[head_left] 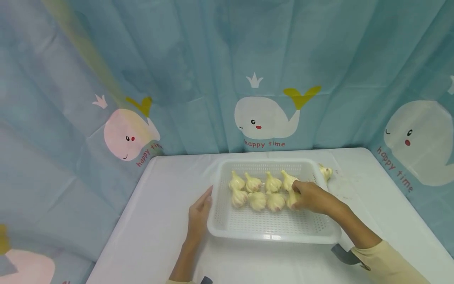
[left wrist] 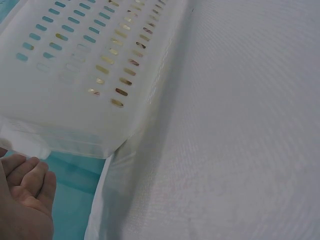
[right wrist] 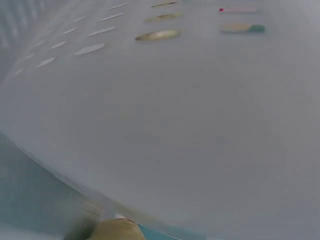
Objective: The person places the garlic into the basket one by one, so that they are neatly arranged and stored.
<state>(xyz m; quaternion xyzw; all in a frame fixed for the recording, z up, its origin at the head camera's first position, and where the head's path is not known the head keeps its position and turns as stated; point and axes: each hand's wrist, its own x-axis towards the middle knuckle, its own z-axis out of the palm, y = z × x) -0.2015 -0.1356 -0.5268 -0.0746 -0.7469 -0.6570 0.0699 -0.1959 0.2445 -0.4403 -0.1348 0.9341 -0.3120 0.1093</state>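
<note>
A white plastic basket (head_left: 273, 227) with slotted walls holds several garlic bulbs (head_left: 257, 201) in two rows. My right hand (head_left: 313, 197) reaches over the basket's right side and grips the garlic bulb (head_left: 291, 200) at the right end of the near row, partly covering it. At the left rim, my left hand (head_left: 199, 217) touches the basket with relaxed fingers. From below, the left wrist view shows those fingers (left wrist: 34, 177) beside the basket's edge (left wrist: 75, 137). Basket wall (right wrist: 175, 115) fills most of the right wrist view, where the right hand's fingers are hidden.
Another garlic bulb (head_left: 325, 172) lies on the white-covered table (head_left: 170, 197), just outside the basket's far right corner. A blue curtain (head_left: 198, 79) printed with whales hangs behind and along both sides of the table.
</note>
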